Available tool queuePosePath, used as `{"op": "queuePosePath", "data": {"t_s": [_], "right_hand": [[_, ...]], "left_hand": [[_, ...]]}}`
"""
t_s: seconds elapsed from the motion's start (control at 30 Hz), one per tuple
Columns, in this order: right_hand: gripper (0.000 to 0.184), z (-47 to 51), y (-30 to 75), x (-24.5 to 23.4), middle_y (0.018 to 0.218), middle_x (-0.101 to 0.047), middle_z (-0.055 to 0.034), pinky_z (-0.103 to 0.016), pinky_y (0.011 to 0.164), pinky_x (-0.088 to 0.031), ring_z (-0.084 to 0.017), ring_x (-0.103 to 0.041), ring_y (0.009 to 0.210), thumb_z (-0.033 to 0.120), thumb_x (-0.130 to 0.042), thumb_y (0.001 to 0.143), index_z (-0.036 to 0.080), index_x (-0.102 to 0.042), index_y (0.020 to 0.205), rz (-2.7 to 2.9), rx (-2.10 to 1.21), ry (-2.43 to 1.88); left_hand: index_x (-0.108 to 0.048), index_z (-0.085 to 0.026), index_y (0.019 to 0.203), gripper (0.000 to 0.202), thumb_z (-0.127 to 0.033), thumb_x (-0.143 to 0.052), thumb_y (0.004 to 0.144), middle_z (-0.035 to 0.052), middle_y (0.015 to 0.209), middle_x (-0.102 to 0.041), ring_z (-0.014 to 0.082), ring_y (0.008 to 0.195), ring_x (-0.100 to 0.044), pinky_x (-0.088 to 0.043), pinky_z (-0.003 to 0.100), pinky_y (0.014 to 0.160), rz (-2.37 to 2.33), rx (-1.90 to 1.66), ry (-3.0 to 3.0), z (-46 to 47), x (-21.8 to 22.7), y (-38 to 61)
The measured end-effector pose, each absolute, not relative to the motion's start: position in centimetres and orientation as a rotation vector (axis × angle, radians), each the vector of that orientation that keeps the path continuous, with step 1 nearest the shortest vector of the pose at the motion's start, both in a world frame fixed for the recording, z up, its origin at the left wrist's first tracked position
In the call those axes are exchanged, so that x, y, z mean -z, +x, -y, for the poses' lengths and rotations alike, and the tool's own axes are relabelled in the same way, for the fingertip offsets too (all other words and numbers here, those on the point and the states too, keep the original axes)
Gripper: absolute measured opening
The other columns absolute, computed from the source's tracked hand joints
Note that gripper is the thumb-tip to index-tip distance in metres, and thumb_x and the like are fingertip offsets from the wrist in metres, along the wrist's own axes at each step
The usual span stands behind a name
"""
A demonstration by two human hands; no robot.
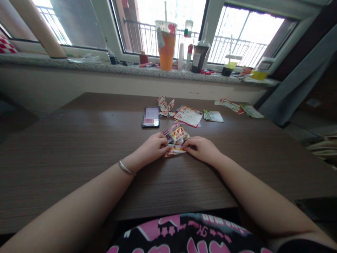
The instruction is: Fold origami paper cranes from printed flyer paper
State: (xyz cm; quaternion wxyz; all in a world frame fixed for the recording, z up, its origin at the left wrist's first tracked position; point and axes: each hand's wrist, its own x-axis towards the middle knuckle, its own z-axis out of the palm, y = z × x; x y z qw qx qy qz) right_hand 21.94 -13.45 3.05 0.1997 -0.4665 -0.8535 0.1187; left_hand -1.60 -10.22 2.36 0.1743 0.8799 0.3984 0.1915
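"Printed leaflet [179, 135]: location and hold?"

"On the desk [79, 147], between both hands. Left hand [157, 145] grasps its left edge; right hand [202, 148] pinches its lower right edge."

"Expected handling?"

"Judged light, thin and pliable, probably slick-faced; liable to crease or tear under a pull. Best taken at opposite edges, thumb against fingertips."

"Appearance?"

"Multicoloured. Yellow panel with red print on the upper part, dark purple at upper left, white-and-orange strip along the near side, apparently divided by a fold. Small print illegible."
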Motion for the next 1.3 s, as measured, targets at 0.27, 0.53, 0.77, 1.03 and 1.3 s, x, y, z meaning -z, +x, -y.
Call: {"op": "queuePosePath", "data": {"t_s": [0.27,0.53,0.77,1.03,1.3], "right_hand": [[0.013,13.26,21.95,-2.85,0.097,-0.072,-0.0036,-0.034,0.087,-0.047,-0.019,-0.062,0.094,0.023,-0.061,0.085,0.024,-0.073,0.091,2.387,-0.312,-1.250],[0.016,12.88,22.14,-2.18,0.100,-0.072,-0.0055,-0.037,0.089,-0.048,-0.020,-0.062,0.095,0.027,-0.062,0.086,0.024,-0.076,0.094,2.395,-0.269,-1.283],[0.017,13.18,22.12,-2.45,0.101,-0.071,-0.0031,-0.035,0.085,-0.050,-0.020,-0.062,0.093,0.030,-0.062,0.086,0.027,-0.076,0.095,2.441,-0.201,-1.316],[0.021,13.64,22.00,-3.05,0.101,-0.071,-0.0025,-0.033,0.076,-0.049,-0.021,-0.063,0.093,0.036,-0.058,0.089,0.031,-0.075,0.101,2.508,-0.053,-1.378],[0.020,13.31,22.18,-2.73,0.104,-0.071,-0.0016,-0.033,0.078,-0.048,-0.021,-0.063,0.096,0.036,-0.057,0.091,0.030,-0.073,0.100,2.503,-0.039,-1.377]], "left_hand": [[-0.064,-0.017,0.070,0.020,-0.031,-0.059,0.083,0.0055,0.089,-0.056,0.0190,0.083,-0.056,-0.047,0.033,0.076,-1.172,-0.596,2.435,10.14,-2.09,-1.66],[-0.063,-0.017,0.072,0.015,-0.029,-0.062,0.080,0.0043,0.087,-0.054,0.0166,0.076,-0.055,-0.047,0.029,0.068,-1.234,-0.616,2.476,10.23,-2.09,-1.27],[-0.062,-0.017,0.072,0.014,-0.028,-0.061,0.081,0.0040,0.087,-0.055,0.0161,0.075,-0.055,-0.046,0.029,0.068,-1.248,-0.631,2.471,10.18,-2.06,-1.28],[-0.060,-0.017,0.070,0.013,-0.025,-0.060,0.081,0.0043,0.087,-0.054,0.0166,0.075,-0.055,-0.046,0.029,0.070,-1.297,-0.615,2.463,10.25,-2.24,-1.05],[-0.057,-0.017,0.070,0.015,-0.026,-0.058,0.082,0.0031,0.083,-0.054,0.0159,0.071,-0.053,-0.043,0.028,0.066,-1.311,-0.609,2.495,10.12,-1.93,-1.26]]}}
